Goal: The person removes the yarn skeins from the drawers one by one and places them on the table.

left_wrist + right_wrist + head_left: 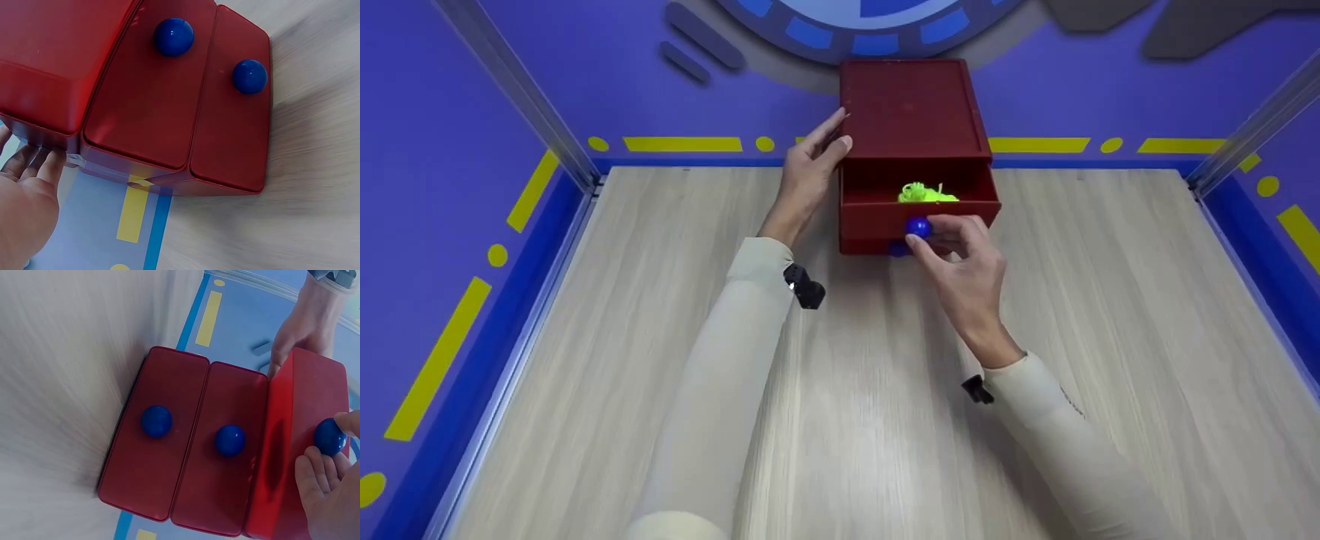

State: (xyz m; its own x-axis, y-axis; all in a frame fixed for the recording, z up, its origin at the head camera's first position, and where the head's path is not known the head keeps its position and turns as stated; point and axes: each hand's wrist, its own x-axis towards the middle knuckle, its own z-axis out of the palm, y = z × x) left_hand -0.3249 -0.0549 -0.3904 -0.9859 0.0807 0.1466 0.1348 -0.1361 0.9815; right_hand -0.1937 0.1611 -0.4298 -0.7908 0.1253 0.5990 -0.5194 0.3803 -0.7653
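A red drawer cabinet (911, 109) stands at the back of the table with its top drawer (874, 223) pulled out. My right hand (969, 270) pinches that drawer's round blue knob (918, 227) between thumb and fingers, as the right wrist view also shows. Inside the drawer lies a bright yellow-green stringy bundle (928, 193), its lower part hidden by the drawer front. With fingers extended, my left hand (804, 176) rests against the cabinet's left side, thumb near the upper front corner. In the left wrist view its fingertips (53, 163) meet the red side.
Two lower drawers, the middle one (219, 484) and the bottom one (152, 467), sit closed, each with a blue knob. Behind the cabinet rises a blue wall (607, 97) with yellow marks. Side panels (427, 247) border the pale wooden table (840, 450).
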